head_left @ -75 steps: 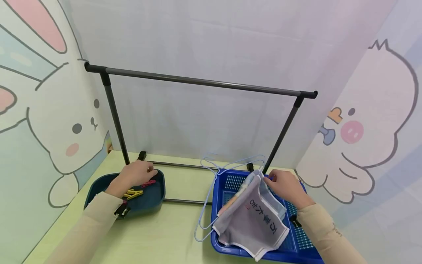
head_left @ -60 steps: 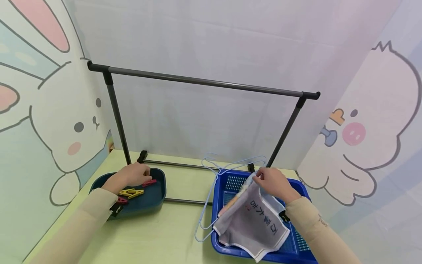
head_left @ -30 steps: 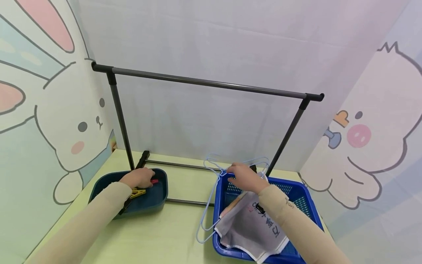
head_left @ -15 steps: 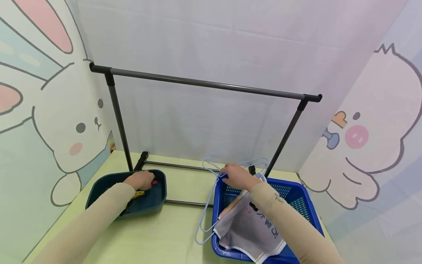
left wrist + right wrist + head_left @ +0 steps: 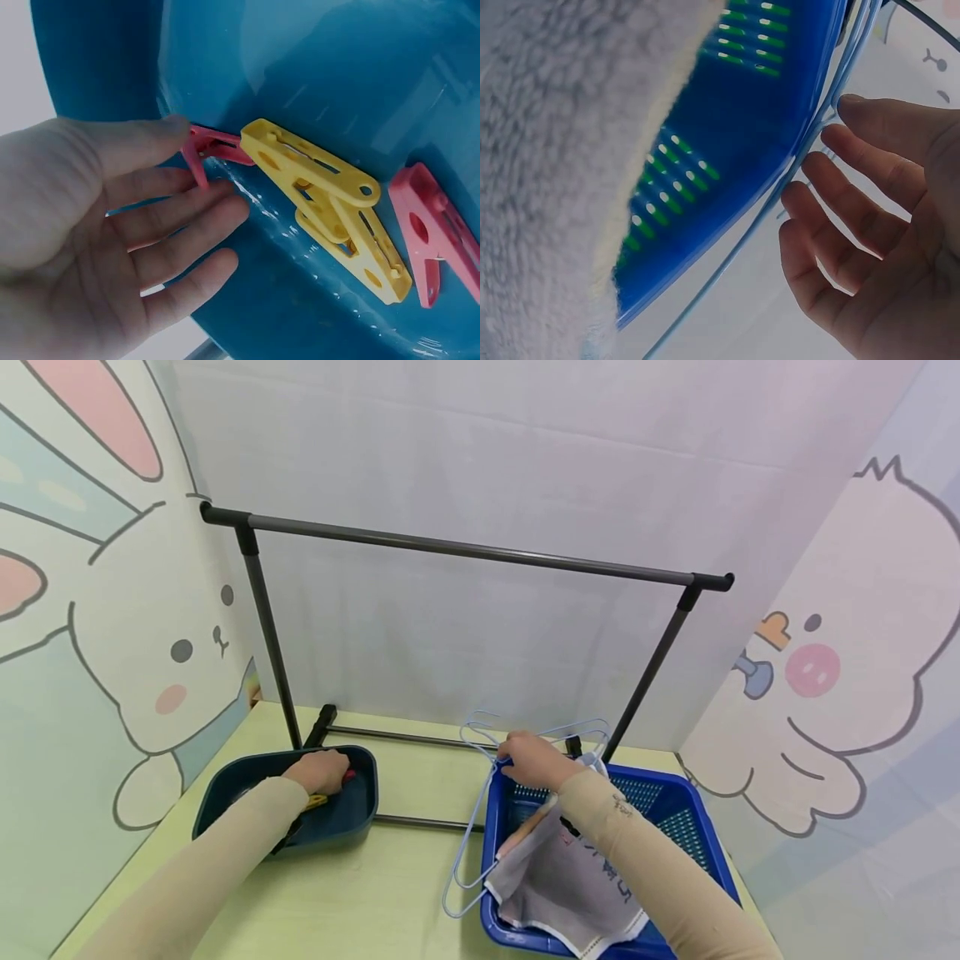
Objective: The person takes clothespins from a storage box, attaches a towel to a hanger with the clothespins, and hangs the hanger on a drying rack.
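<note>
In the dark teal basin (image 5: 372, 802) on the left, my left hand (image 5: 318, 772) reaches down. The left wrist view shows its thumb and index finger pinching a red clothespin (image 5: 195, 162), the other fingers spread. Beside it lie two overlapping yellow clothespins (image 5: 330, 177) and another red clothespin (image 5: 410, 187). My right hand (image 5: 534, 760) pinches the light blue wire hangers (image 5: 703, 282) between thumb and index finger, at the blue basket's left rim. A grey towel (image 5: 555, 893) with dark characters drapes over the blue basket (image 5: 708, 831), partly hidden by my right sleeve.
A dark metal rack stands at the back, its top bar (image 5: 480, 550) running above both containers. Its lower rods (image 5: 427, 821) cross the pale green table (image 5: 360, 902) between basin and basket. Curtains with cartoon animals enclose the sides.
My right hand has moved left from the towel's upper edge to the hangers. The left hand has gone lower into the basin, onto the red clothespin.
</note>
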A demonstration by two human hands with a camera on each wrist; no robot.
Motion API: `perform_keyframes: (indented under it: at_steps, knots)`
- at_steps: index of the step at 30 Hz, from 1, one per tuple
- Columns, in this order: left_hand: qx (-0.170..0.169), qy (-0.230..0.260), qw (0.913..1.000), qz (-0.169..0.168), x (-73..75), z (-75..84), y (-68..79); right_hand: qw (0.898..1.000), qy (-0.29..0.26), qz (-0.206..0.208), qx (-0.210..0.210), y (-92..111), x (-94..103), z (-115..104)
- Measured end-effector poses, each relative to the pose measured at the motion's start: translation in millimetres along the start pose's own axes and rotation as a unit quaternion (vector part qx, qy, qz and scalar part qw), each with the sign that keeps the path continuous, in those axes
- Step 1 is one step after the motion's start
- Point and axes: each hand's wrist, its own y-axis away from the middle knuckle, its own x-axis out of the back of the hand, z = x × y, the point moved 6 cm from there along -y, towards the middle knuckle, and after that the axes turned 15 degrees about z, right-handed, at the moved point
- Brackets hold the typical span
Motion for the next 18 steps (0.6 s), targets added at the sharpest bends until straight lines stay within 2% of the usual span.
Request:
perform_keyframes:
  at_steps: [9, 18]
  knots:
    - [0.006, -0.001, 0.9999, -0.012, 0.3, 3.7, -6.0, 0.999, 0.033, 0.022, 0.02, -5.9, 0.4, -1.0]
    - [0.007, 0.004, 0.9998, -0.02, 1.4, 3.7, -3.7, 0.996, 0.072, 0.045, 0.034, -11.5, -4.3, -0.4]
